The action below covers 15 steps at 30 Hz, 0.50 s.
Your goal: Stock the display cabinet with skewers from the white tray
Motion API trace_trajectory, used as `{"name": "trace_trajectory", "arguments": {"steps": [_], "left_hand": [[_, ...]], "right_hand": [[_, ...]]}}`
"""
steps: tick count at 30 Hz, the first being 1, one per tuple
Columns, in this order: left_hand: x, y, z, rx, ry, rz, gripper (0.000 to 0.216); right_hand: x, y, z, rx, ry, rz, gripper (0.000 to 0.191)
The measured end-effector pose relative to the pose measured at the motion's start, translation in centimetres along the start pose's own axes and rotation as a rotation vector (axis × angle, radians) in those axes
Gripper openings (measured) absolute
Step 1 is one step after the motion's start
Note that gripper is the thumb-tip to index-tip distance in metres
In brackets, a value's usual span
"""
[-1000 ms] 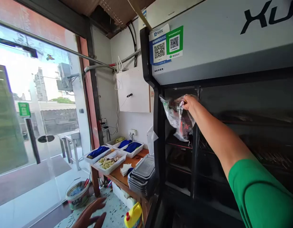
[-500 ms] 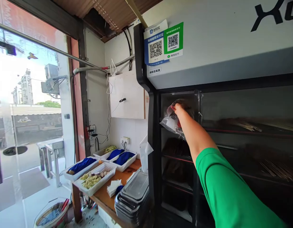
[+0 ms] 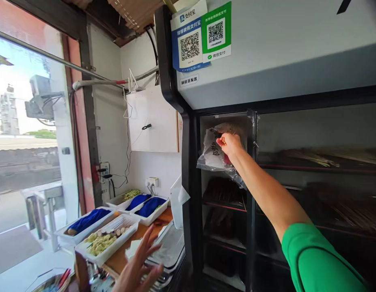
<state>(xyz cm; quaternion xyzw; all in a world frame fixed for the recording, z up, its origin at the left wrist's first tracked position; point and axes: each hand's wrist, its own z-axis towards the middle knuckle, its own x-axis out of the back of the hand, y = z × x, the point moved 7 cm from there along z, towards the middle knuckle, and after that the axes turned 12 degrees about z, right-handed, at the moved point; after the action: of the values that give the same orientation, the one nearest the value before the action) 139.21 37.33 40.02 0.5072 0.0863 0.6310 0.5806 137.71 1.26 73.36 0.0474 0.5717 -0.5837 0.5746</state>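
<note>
R hand [image 3: 230,144] grips the bag [image 3: 212,152] at its top, now deeper in the fridge [image 3: 267,73], w/ the bag hanging below the grip over the shelf [image 3: 224,206]. L hand [image 3: 139,269] has risen, fingers spread, empty.

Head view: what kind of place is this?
Probably a small street-side skewer or barbecue food shop. Blue and green QR payment stickers sit on a tall glass-door display fridge with skewers on its shelves, and white trays of cut vegetables stand on a wooden table by the street window. The right hand holds a clear plastic bag at the fridge.
</note>
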Motion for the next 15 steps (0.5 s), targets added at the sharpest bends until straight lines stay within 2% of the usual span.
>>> {"name": "trace_trajectory", "arguments": {"steps": [2,4,6,8,10,13,15], "left_hand": [[-0.8,4.3,6.1,-0.059,-0.013,-0.253,0.093],[-1.8,10.4,11.7,-0.168,-0.062,-0.373,0.115],[-2.0,15.9,15.9,-0.290,0.018,-0.343,0.127],[-1.7,19.4,18.9,-0.411,0.145,-0.326,0.127],[-1.3,20.3,21.2,-0.454,0.246,-0.349,0.122],[-1.5,19.7,24.1,-0.452,0.211,-0.384,0.107],[-1.6,19.8,25.1,-0.485,0.180,-0.325,0.096]], "right_hand": [[0.5,-1.6,-3.9,-0.007,0.029,-0.013,0.029],[0.6,-3.1,-7.8,-0.017,0.015,-0.032,0.030],[0.5,-4.3,-11.5,-0.054,-0.038,-0.072,0.029],[0.4,-5.2,-14.8,-0.114,-0.096,-0.150,0.023],[0.8,-5.9,-17.9,-0.161,-0.133,-0.251,0.018],[2.1,-6.8,-22.3,-0.203,-0.190,-0.400,0.015],[3.5,-7.3,-25.2,-0.230,-0.230,-0.480,0.023]]}}
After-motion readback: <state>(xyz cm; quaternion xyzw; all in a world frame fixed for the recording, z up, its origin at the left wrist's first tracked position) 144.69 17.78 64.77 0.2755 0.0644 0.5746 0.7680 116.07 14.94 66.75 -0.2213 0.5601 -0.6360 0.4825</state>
